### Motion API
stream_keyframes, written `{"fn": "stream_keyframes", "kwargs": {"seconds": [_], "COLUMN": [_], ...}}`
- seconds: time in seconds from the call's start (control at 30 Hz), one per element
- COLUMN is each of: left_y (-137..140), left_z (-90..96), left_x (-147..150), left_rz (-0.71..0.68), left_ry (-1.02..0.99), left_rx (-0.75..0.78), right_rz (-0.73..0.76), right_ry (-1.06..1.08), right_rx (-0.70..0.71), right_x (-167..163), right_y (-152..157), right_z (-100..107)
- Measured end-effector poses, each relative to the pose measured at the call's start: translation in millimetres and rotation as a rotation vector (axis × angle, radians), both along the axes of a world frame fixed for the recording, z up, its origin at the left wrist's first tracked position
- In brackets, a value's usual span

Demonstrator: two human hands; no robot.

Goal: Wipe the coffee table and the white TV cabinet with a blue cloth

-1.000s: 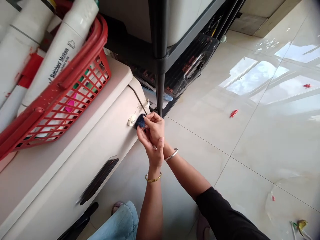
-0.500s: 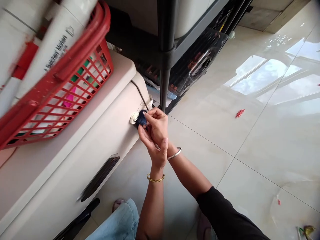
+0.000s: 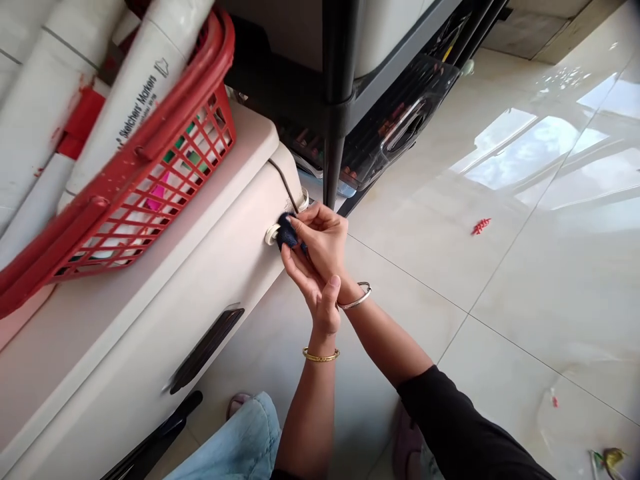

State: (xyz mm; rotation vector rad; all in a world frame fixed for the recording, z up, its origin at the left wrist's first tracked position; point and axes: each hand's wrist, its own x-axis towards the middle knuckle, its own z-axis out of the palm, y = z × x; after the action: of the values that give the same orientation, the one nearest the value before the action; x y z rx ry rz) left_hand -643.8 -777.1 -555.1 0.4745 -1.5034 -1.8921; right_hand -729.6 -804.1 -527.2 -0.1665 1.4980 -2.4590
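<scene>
A small dark blue fuzzy bundle [image 3: 287, 231] sits against a cream knob-like fitting [image 3: 271, 234] on the side of a white cabinet [image 3: 225, 230]. My right hand [image 3: 325, 240], with a silver bangle at its wrist, pinches the bundle between thumb and fingers from the right. Below it, my left hand [image 3: 320, 300], wearing a gold bangle, reaches up with its fingertips against the bundle's lower edge. The left thumb points up beside my right wrist. Part of the bundle is hidden behind the fingers. A dark cord [image 3: 283, 183] runs down the cabinet close above it.
A red plastic basket [image 3: 145, 157] holding large white markers stands on the cabinet top. Beside the cabinet rises a black rack post [image 3: 336, 120], with a clear dark case [image 3: 400, 127] behind it. A red scrap [image 3: 481, 227] lies on the tiled floor [image 3: 425, 247].
The cabinet, basket and both hands appear slightly farther right in the view. Both hands remain at the dark blue bundle, with little change in their grip.
</scene>
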Motion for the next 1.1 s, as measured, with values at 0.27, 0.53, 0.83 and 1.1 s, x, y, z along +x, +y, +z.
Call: {"fn": "stream_keyframes", "kwargs": {"seconds": [0.27, 0.53, 0.83, 1.1], "left_y": [0.6, 6.1, 4.9, 3.7], "left_z": [-2.7, 10.4, 8.3, 17.3], "left_x": [-5.5, -10.6, -14.0, -16.8], "left_rz": [0.003, -0.029, -0.07, -0.139], "left_ry": [0.067, 0.133, -0.012, 0.051], "left_rx": [0.071, 0.207, 0.138, 0.193], "right_rz": [-0.037, -0.096, -0.097, -0.084], "right_ry": [0.082, 0.296, 0.402, 0.631], "right_rx": [0.09, 0.248, 0.323, 0.45], "right_x": [-5.0, -8.3, -16.6, -25.4], "right_y": [3.2, 9.3, 18.2, 22.0], "right_z": [-0.8, 5.4, 8.8, 13.6]}}
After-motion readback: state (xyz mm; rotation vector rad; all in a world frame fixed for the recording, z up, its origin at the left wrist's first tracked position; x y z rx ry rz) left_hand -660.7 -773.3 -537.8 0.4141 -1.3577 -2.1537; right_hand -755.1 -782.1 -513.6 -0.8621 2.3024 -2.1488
